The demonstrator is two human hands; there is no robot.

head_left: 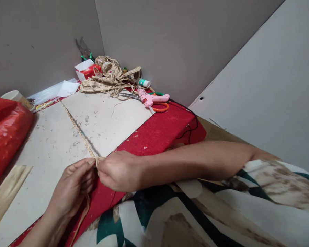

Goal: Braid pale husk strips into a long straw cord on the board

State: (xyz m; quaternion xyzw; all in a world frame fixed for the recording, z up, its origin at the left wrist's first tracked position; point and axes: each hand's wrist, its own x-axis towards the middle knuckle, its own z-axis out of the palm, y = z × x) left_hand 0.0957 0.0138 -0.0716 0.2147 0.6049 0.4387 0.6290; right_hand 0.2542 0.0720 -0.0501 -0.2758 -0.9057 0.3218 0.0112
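- The left hand [77, 176] pinches the near end of a thin straw braid [80, 130] between thumb and finger; the right hand [121, 169] is curled shut on the strands at that same end, just beside it.
- The braid runs from the hands, far across a white board [123, 121]; the board lies on red cloth [150, 135].
- A loose strand [82, 216] hangs down below the left hand.
- A wide, pale strip [9, 192] lies on the board, near its left side; a shiny red bag [7, 133] sits beyond it.
- At the back is a heap of braided straw [100, 85]; a pink glue gun [151, 98] lies over orange-handled scissors [164, 108] nearby.
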